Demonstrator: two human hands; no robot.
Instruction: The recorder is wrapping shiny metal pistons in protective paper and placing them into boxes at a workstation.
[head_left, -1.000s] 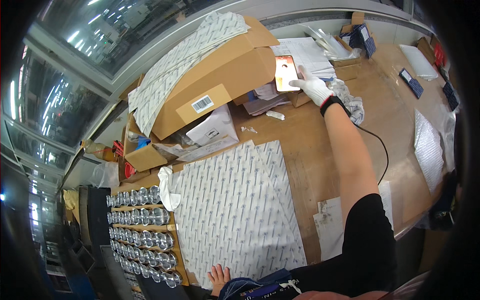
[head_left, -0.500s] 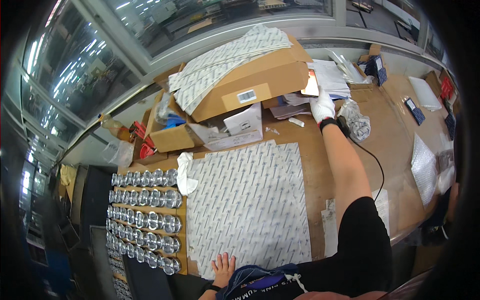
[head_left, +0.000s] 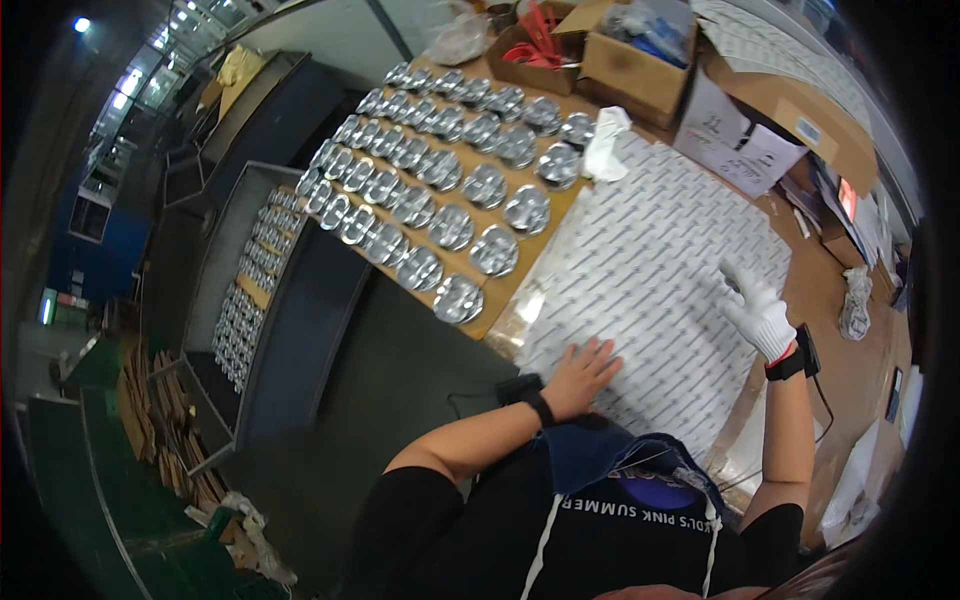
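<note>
My bare left hand (head_left: pixel 583 378) lies flat with its fingers apart on the near left edge of a layer of printed white paper sheets (head_left: pixel 650 275). Over the right part of those sheets is my right hand (head_left: pixel 757 312), in a white glove, thumb and fingers apart and nothing seen between them. Left of the paper, several rows of shiny, piston-like metal parts (head_left: pixel 452 230) stand on a brown board (head_left: pixel 530 262). A crumpled white cloth or glove (head_left: pixel 606 147) lies at the paper's far left corner.
Behind the paper stand an open carton (head_left: pixel 640 75), a box with red items (head_left: pixel 535 70) and a white box (head_left: pixel 735 145). A lit phone (head_left: pixel 847 198) leans at the far right, near crumpled plastic (head_left: pixel 856 303). A grey cart (head_left: pixel 300 330) holding more metal parts stands at left.
The view has swung left, bringing the metal parts and cart further in. My right hand has left the phone and come back over the paper. My left hand still rests at the paper's near edge.
</note>
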